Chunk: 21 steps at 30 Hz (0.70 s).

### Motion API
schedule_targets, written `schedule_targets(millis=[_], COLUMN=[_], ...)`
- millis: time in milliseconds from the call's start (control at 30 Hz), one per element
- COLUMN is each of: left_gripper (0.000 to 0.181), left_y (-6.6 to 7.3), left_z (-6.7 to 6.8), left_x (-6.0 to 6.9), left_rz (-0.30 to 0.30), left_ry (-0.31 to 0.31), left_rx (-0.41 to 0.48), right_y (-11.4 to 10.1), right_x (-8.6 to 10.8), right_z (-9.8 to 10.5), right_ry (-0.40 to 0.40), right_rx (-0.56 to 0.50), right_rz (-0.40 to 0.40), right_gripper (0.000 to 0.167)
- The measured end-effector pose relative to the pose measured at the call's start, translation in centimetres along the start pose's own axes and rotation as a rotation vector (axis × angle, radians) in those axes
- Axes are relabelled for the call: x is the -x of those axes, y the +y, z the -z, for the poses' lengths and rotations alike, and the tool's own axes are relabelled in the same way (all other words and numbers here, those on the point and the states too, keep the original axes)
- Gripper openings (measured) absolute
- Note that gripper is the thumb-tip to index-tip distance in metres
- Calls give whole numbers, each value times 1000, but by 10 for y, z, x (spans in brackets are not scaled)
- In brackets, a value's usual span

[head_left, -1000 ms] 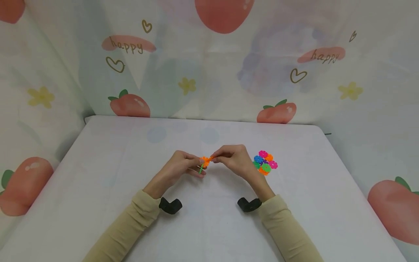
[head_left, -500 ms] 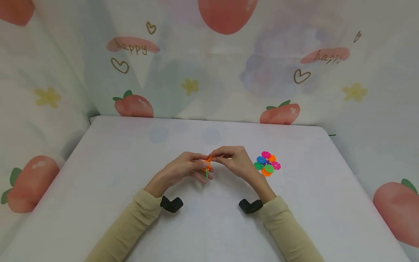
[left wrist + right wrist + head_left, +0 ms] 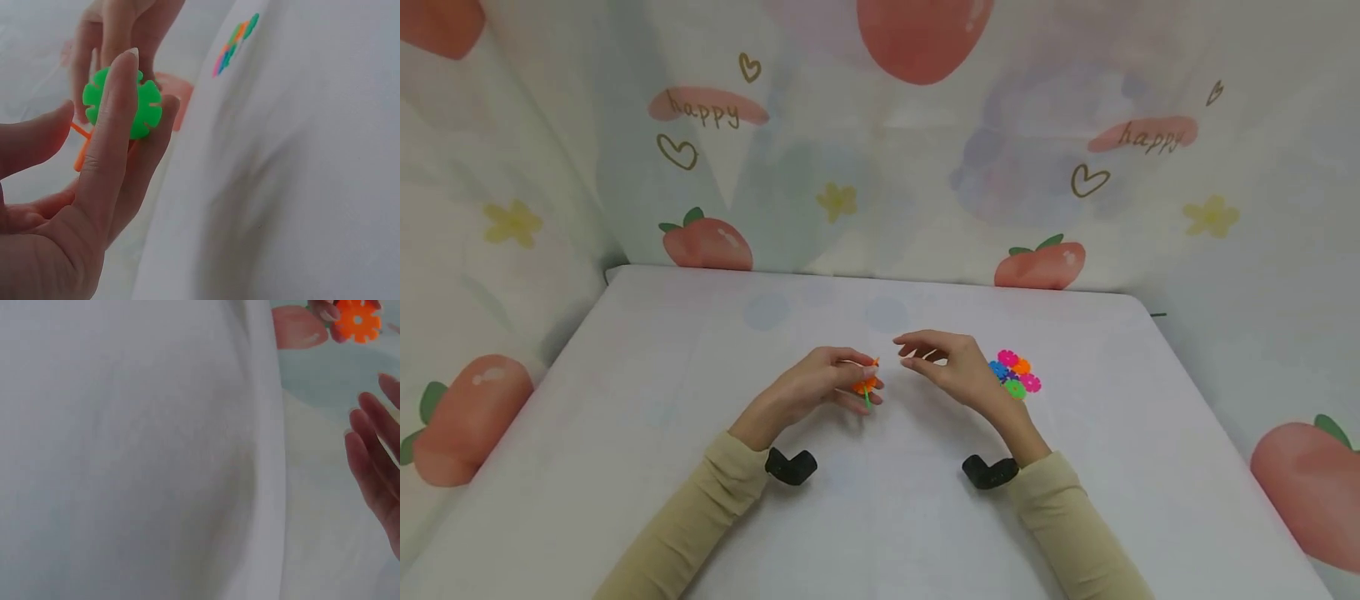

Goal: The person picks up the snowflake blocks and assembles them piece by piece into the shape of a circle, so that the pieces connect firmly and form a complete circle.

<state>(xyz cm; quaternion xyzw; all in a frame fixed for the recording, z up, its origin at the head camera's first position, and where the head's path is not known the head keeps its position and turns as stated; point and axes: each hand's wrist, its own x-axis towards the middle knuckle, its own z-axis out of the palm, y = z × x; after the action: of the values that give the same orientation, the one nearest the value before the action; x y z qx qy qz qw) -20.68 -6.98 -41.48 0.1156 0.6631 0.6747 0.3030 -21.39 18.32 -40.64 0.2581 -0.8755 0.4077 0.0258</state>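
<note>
Over the middle of the table, my left hand (image 3: 820, 379) pinches a small cluster of notched plastic building discs joined together. In the left wrist view its green disc (image 3: 149, 107) faces the camera behind a finger, and orange disc edges (image 3: 81, 155) show near the thumb. The right wrist view catches an orange disc (image 3: 357, 320) of the cluster flat on. My right hand (image 3: 951, 365) is just to the right, apart from the cluster, fingers loosely extended and holding nothing. How many discs are joined is partly hidden by the fingers.
A pile of loose discs (image 3: 1015, 387) in pink, orange, blue, purple and green lies on the white-covered table (image 3: 880, 517), right behind my right wrist. A patterned cloth backdrop (image 3: 880, 200) rises beyond the table's far edge.
My right hand has let go of the orange disc and drawn back to the right, its fingers loosening. The left hand keeps the disc cluster.
</note>
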Motion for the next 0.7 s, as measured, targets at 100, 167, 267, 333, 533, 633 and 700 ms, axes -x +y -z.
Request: schedule_targets(millis=[100,167,267,333,533,633,700], left_gripper=[45,45,47,48,48,48,47], left_y=[1,2,2,2,4,6,6], left_z=[3,4,6,8,10,10,10], left_x=[1,1,2,2,4,4,4], left_rz=[-3,-6,-12,-18,-21,-23,-22], left_ry=[21,31,42,49,55,59,65], left_rx=[1,6,17,19,19,8,5], right_y=[6,9,15,21,43,51,56], right_x=[5,9,14,17,28,31,33], right_z=[9,16,28,35,56,66,72], right_ry=[10,12,14,13,-19,-64,-107], right_rx=[28,43,63,84,179,220,240], right_rz=[-29,-45,-68,-89,-187,-252,-293], right_gripper=[30,30,26,24,20,19,20])
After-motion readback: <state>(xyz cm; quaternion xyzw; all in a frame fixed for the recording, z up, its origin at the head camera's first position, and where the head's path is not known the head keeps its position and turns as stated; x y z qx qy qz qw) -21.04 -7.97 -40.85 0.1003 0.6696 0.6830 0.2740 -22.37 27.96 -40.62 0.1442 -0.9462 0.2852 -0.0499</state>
